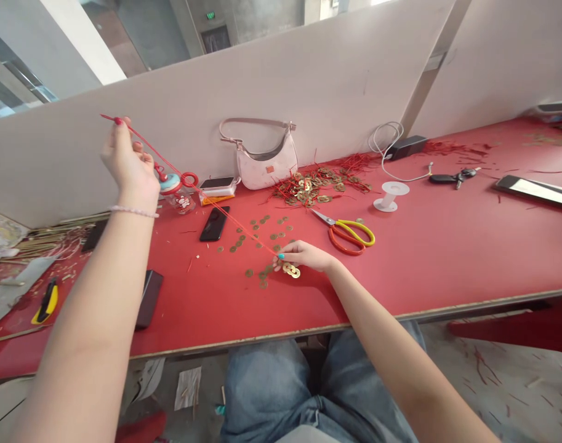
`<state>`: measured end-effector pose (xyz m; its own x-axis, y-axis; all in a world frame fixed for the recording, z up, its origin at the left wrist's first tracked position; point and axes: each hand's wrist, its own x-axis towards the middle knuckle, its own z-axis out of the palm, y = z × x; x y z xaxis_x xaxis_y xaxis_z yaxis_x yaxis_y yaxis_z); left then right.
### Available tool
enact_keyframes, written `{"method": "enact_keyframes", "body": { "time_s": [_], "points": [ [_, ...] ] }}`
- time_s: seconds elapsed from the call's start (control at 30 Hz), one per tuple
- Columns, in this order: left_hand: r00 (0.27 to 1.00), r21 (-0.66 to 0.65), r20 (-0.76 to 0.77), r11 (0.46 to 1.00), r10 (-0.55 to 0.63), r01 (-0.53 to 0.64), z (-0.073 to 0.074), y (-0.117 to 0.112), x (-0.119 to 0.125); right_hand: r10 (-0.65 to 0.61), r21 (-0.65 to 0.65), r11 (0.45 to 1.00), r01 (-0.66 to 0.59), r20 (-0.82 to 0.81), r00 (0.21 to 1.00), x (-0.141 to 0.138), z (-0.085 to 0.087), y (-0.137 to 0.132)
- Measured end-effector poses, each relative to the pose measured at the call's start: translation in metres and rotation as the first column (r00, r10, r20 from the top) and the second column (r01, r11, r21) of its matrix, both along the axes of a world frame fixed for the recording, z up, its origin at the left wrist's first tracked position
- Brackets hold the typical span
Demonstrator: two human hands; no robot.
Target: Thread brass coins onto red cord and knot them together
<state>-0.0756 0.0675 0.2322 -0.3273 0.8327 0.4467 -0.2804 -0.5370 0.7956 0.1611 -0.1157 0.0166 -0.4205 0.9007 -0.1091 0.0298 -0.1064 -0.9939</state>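
Raised at the upper left, my left hand [129,161] pinches the end of a red cord [225,213]. The cord runs taut and slanting down to my right hand [303,255], low over the red table. My right fingers are closed on the cord beside a small cluster of brass coins [291,269] that hangs below them. Loose brass coins [240,240] lie scattered around and behind the right hand. Scissors [349,235] with yellow and orange handles rest to its right, blades partly open.
Behind lie a pile of corded coins [308,184], a pink handbag [268,161], a phone [215,224] and a bottle [179,198]. A white spool [390,197] and keys [460,177] are on the right. A yellow utility knife [46,301] and a dark box [149,298] sit left.
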Motion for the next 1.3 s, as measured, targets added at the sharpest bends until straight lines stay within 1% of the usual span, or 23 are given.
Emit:
{"method": "enact_keyframes", "body": {
  "time_s": [0.03,0.07,0.1,0.17,0.23,0.27,0.33,0.4,0.47,0.5,0.53,0.6,0.63,0.7,0.73,0.8,0.87,0.93,1.0,1.07,1.13,1.23,1.3],
  "points": [
    [1.0,-0.012,-0.028,1.0,-0.004,0.004,-0.007,0.0,0.003,-0.008,0.02,1.0,0.007,0.042,0.999,0.0,0.0,0.0],
    [0.999,-0.015,-0.051,1.0,-0.004,0.003,-0.014,-0.001,0.007,-0.04,0.049,0.998,0.036,0.085,0.996,0.0,0.0,0.0],
    [0.994,-0.007,-0.101,1.0,-0.03,0.03,-0.022,-0.002,0.012,-0.091,0.082,0.993,0.081,0.117,0.989,0.0,-0.001,0.0],
    [0.978,0.003,-0.196,0.997,-0.073,0.076,-0.038,-0.008,0.024,-0.202,0.154,0.971,0.181,0.139,0.969,0.0,0.0,0.001],
    [0.949,0.034,-0.285,0.988,-0.136,0.152,-0.053,-0.018,0.037,-0.279,0.208,0.946,0.248,0.137,0.95,-0.001,0.001,0.001],
    [0.922,0.073,-0.341,0.973,-0.181,0.218,-0.059,-0.025,0.043,-0.302,0.227,0.937,0.267,0.139,0.943,-0.001,0.001,0.002],
    [0.867,0.131,-0.449,0.943,-0.218,0.305,-0.068,-0.043,0.054,-0.348,0.26,0.917,0.302,0.154,0.925,-0.001,0.002,0.002],
    [0.799,0.144,-0.542,0.908,-0.26,0.393,-0.078,-0.064,0.062,-0.416,0.281,0.889,0.361,0.168,0.893,-0.001,0.0,0.004],
    [0.737,0.133,-0.6,0.87,-0.311,0.475,-0.091,-0.083,0.067,-0.487,0.278,0.856,0.436,0.148,0.861,-0.001,-0.003,0.006],
    [0.719,0.114,-0.607,0.858,-0.338,0.5,-0.101,-0.091,0.068,-0.517,0.27,0.838,0.474,0.12,0.847,0.0,-0.005,0.007],
    [0.719,0.089,-0.593,0.859,-0.362,0.505,-0.113,-0.097,0.069,-0.543,0.261,0.821,0.508,0.082,0.836,0.0,-0.006,0.008],
    [0.747,0.013,-0.53,0.877,-0.402,0.481,-0.142,-0.107,0.07,-0.581,0.251,0.789,0.56,0.01,0.814,0.001,-0.009,0.011],
    [0.759,-0.038,-0.492,0.882,-0.425,0.47,-0.158,-0.11,0.07,-0.601,0.264,0.772,0.578,0.011,0.799,0.001,-0.011,0.012],
    [0.758,-0.133,-0.454,0.877,-0.467,0.461,-0.187,-0.115,0.07,-0.649,0.325,0.737,0.593,0.094,0.755,0.002,-0.013,0.014],
    [0.756,-0.172,-0.449,0.876,-0.476,0.45,-0.198,-0.116,0.069,-0.67,0.359,0.722,0.591,0.152,0.726,0.003,-0.014,0.014],
    [0.779,-0.218,-0.432,0.89,-0.455,0.399,-0.214,-0.115,0.067,-0.699,0.416,0.703,0.577,0.253,0.669,0.005,-0.016,0.016],
    [0.811,-0.222,-0.392,0.9,-0.435,0.375,-0.221,-0.113,0.064,-0.698,0.445,0.707,0.55,0.309,0.646,0.007,-0.017,0.016],
    [0.842,-0.236,-0.326,0.9,-0.429,0.367,-0.223,-0.109,0.061,-0.682,0.479,0.72,0.503,0.353,0.64,0.009,-0.017,0.014],
    [0.871,-0.294,-0.238,0.887,-0.43,0.357,-0.224,-0.104,0.058,-0.653,0.536,0.74,0.406,0.427,0.626,0.011,-0.014,0.012],
    [0.899,-0.359,-0.14,0.867,-0.415,0.345,-0.225,-0.1,0.055,-0.613,0.58,0.767,0.274,0.537,0.579,0.011,-0.011,0.009],
    [0.922,-0.394,-0.038,0.854,-0.385,0.341,-0.224,-0.097,0.052,-0.577,0.584,0.793,0.176,0.625,0.525,0.01,-0.009,0.007],
    [0.939,-0.401,0.099,0.85,-0.329,0.341,-0.22,-0.091,0.045,-0.564,0.579,0.802,0.15,0.65,0.508,0.01,-0.01,0.008],
    [0.947,-0.399,0.144,0.859,-0.287,0.321,-0.216,-0.088,0.041,-0.574,0.584,0.795,0.164,0.638,0.513,0.01,-0.012,0.01]
  ]
}}
